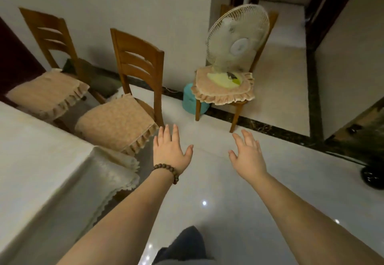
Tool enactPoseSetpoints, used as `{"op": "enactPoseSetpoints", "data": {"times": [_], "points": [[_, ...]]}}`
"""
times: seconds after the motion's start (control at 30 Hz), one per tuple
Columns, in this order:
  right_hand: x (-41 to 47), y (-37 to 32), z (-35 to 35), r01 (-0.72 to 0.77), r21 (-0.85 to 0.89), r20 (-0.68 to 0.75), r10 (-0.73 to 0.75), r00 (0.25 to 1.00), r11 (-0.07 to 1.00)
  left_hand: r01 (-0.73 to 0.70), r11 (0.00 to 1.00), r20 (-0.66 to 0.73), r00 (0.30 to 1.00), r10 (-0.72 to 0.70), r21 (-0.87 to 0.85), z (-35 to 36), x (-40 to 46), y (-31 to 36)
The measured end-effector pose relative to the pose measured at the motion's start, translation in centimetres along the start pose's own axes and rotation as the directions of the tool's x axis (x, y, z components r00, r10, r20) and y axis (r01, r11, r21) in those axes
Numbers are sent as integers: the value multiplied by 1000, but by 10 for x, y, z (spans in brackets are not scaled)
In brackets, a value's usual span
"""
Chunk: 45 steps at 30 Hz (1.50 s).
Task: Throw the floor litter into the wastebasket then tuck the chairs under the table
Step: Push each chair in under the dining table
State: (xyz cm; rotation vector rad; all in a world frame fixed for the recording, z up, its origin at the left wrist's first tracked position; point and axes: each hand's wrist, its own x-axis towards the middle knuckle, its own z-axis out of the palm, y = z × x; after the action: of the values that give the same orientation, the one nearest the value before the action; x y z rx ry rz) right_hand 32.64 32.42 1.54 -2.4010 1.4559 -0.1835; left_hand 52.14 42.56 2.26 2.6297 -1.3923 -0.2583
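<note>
Fingers [175, 131] of the left hand [170, 150] are spreading wide and straight, holding nothing, and the right hand [248, 152] is likewise reaching out with loose, open fingers over the glossy floor [218, 192]. A bead bracelet [167, 170] is sitting on the left wrist.

Just beside the left hand, the nearer chair [128, 107] is standing with its frilled cushion pointing toward the table [31, 161], its seat close to the table's edge but not under it. Behind it, the farther chair [47, 73] is standing the same way, also pulled out. The table's lace-trimmed cloth [116, 173] is hanging down at the corner between the person and the nearer chair.

Across the floor, a third chair [224, 92] is standing against the dark floor border with a white fan [236, 38] resting on its cushion. A teal container [190, 100], possibly the wastebasket, is sitting partly hidden behind that chair's front leg. I cannot see any litter on the floor from here. A dark round object [372, 176] is lying at the right edge.
</note>
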Motion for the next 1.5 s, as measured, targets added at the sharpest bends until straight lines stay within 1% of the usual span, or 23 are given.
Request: {"op": "enactPoseSetpoints", "data": {"times": [0.2, 0.37, 0.47, 0.6, 0.73, 0.8, 0.97, 1.07, 1.23, 1.3, 1.4, 1.5], "points": [[126, 19, 4, 109, 2, 17, -109, 994, 994, 95, 995, -14, 995, -96, -17, 14, 109, 31], [265, 16, 13, 199, -20, 66, -198, 978, 980, 197, 977, -2, 980, -198, -79, 20, 239, 43], [359, 0, 10, 272, -52, 124, -264, 956, 961, 273, 956, -2, 961, -275, -111, 9, 328, 45], [477, -31, -5, 366, -75, 133, -355, 926, 927, 349, 923, -101, 924, -368, -162, -16, 424, 42], [557, -67, -13, 454, -43, 134, -445, 885, 890, 391, 906, -134, 901, -413, -160, -43, 481, 32], [587, -86, -10, 512, -15, 137, -506, 852, 859, 437, 881, -153, 873, -464, -181, -53, 499, 26], [657, -148, 1, 667, 29, 195, -659, 727, 745, 564, 786, -176, 772, -611, -255, -68, 531, 4], [698, -188, 13, 761, 59, 231, -750, 619, 646, 648, 711, -176, 693, -700, -275, -70, 552, -11], [763, -248, 36, 887, 83, 298, -860, 414, 455, 763, 571, -212, 530, -821, -304, -82, 590, -22], [783, -270, 45, 923, 86, 330, -884, 329, 376, 784, 527, -218, 480, -850, -328, -87, 607, -22], [807, -300, 56, 972, 54, 355, -914, 197, 230, 823, 461, -174, 427, -887, -331, -86, 634, -20], [819, -328, 67, 996, 59, 377, -925, 41, 68, 880, 416, -72, 411, -909, -229, -71, 660, -22]]}}
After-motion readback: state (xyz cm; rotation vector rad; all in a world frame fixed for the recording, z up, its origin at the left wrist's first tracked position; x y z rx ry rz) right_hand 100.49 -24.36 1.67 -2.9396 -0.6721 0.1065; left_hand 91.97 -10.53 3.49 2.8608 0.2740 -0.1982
